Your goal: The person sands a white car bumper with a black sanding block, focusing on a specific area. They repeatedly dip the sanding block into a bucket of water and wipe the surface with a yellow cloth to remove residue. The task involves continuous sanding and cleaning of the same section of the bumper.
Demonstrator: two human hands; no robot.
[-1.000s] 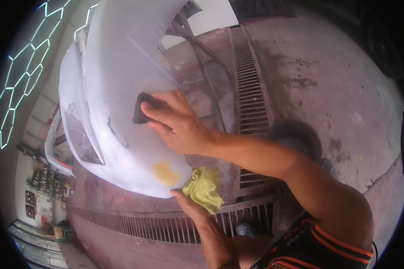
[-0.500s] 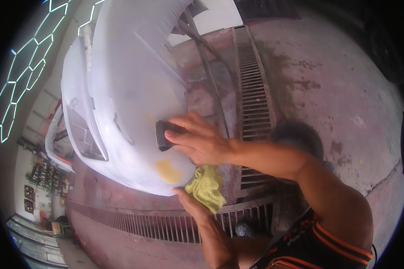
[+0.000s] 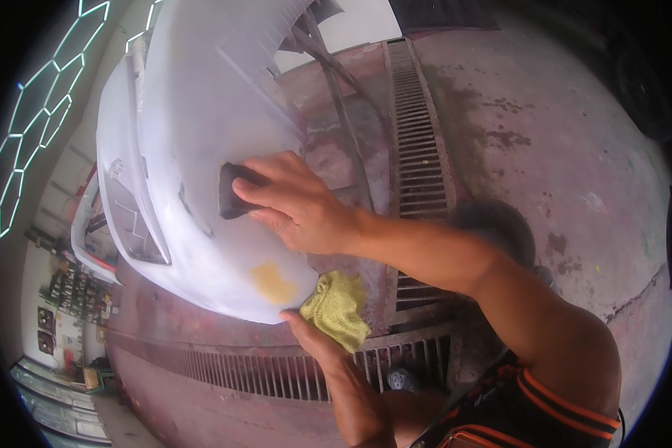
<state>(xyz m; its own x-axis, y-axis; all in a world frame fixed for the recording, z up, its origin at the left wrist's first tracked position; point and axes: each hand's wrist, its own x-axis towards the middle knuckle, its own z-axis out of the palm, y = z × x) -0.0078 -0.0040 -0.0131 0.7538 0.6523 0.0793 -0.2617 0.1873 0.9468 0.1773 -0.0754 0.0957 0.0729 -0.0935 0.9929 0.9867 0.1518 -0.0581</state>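
Note:
A car bumper (image 3: 201,89) in pale grey primer stands before me, with a yellow filler patch (image 3: 275,281) near its lower corner. Pressed against its surface above that patch is a dark sanding block (image 3: 237,196), gripped between the thumb and fingers of my right hand (image 3: 295,200). My left hand (image 3: 317,340) is at the bumper's bottom edge, thumb against the rim, holding a yellow-green cloth (image 3: 337,306). The cloth and the bumper hide most of the left fingers.
Metal stand legs (image 3: 343,123) prop the bumper behind. Floor grates (image 3: 418,142) run along the right and below. A dark round object (image 3: 496,231) sits beyond my right forearm. Another bumper (image 3: 86,231) and a wall rack (image 3: 75,295) are at left.
My right hand has slid the sanding block up and to the left across the bumper. The left hand keeps its place at the bottom edge with the cloth.

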